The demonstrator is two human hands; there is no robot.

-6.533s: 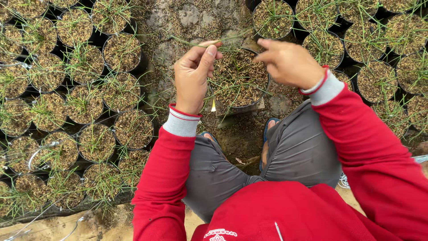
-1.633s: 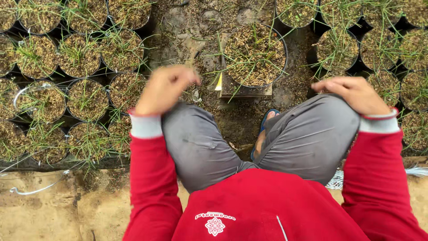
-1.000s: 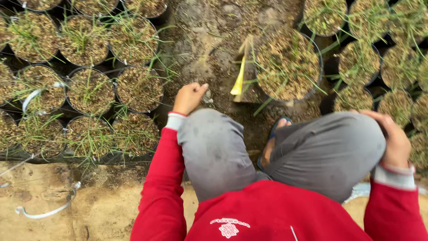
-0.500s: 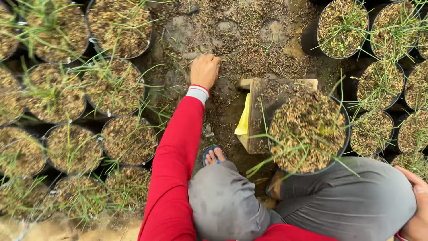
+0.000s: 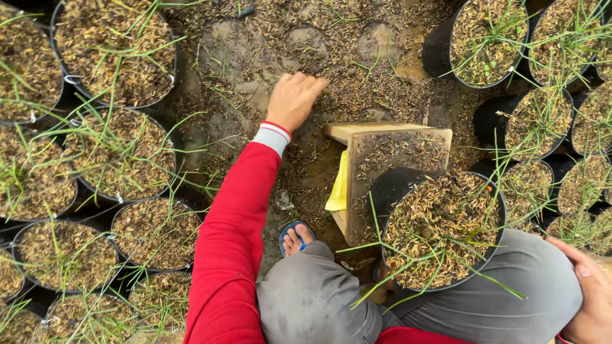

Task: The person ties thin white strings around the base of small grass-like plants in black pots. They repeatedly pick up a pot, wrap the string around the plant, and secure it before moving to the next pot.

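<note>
So the person is squatting here, grey trousers, red long sleeves with white cuffs. Closest in, the right hand sits on the right knee at the bottom right corner, partly cut off by the edge of the frame; fingers look laid flat over the fabric, gripping nothing as far as I can see. A toe in a blue sandal pokes out from under the left knee.

Right in front of the knees is a black nursery pot packed with husk mulch and a few thin green grass-like shoots. It sits tipped against, and partly on top of, a small wooden stool that's dusted with the same husks. A yellow cloth hangs off the stool's left side.

Further out, the left arm is stretched forward and the left hand is down on the bare ground, palm down, fingers loosely together and slightly curled, pressing into the wet soil and scattered husks just past the stool's far left corner. It's not holding anything, just touching the dirt.

All around that muddy patch are more black pots of the same seedlings: a cluster on the left and another group off to the upper right.
</note>
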